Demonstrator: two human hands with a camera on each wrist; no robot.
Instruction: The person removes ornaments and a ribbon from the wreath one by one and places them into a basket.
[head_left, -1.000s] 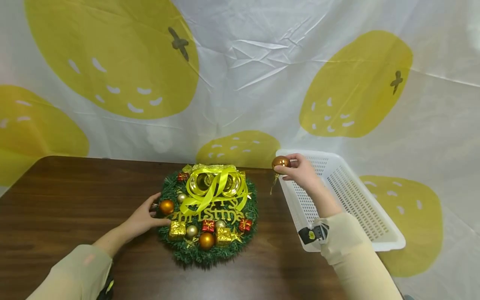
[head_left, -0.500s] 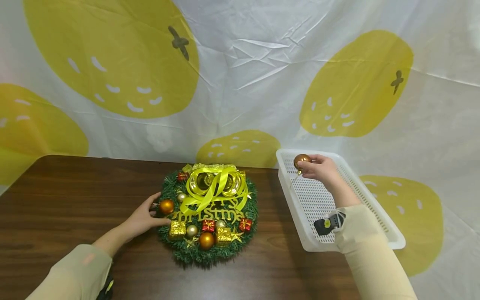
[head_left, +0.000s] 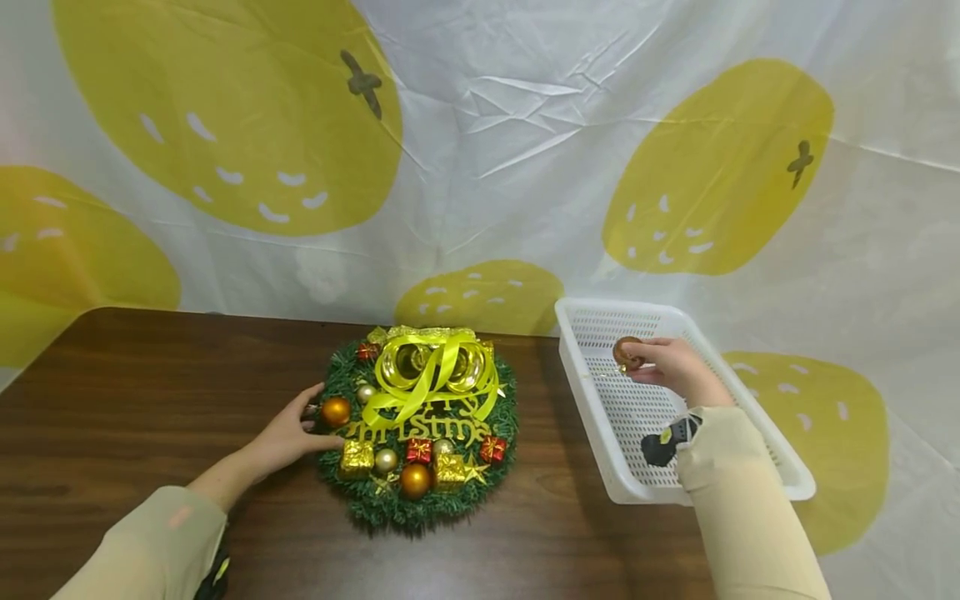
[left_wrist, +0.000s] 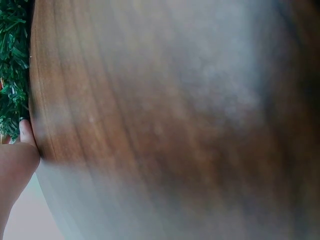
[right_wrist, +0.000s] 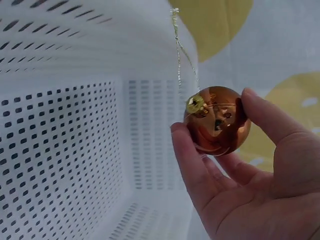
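Observation:
In the head view a green Christmas wreath [head_left: 420, 517] lies on the table, decked with baubles, small gift boxes, gold lettering, a gold bell pair and a yellow ribbon. My left hand [head_left: 277, 442] holds the wreath's left edge, near an orange bauble [head_left: 335, 412]; its fingertips are partly hidden by the greenery. Over the white basket, my right hand [head_left: 678, 367] pinches a shiny copper bauble [right_wrist: 217, 122] between thumb and fingers. A gold string hangs loose from the bauble's cap in the right wrist view.
The white perforated plastic basket [head_left: 592, 425] stands at the table's right side, its walls close around my right hand. A brown wooden table [head_left: 172, 367] spreads to the left. Behind it hangs a white cloth [head_left: 495, 200] with yellow fruit prints.
My right hand has carried the copper bauble rightward from beside the basket's left rim and then lowered it into the basket's opening. The left hand and the wreath have stayed in place.

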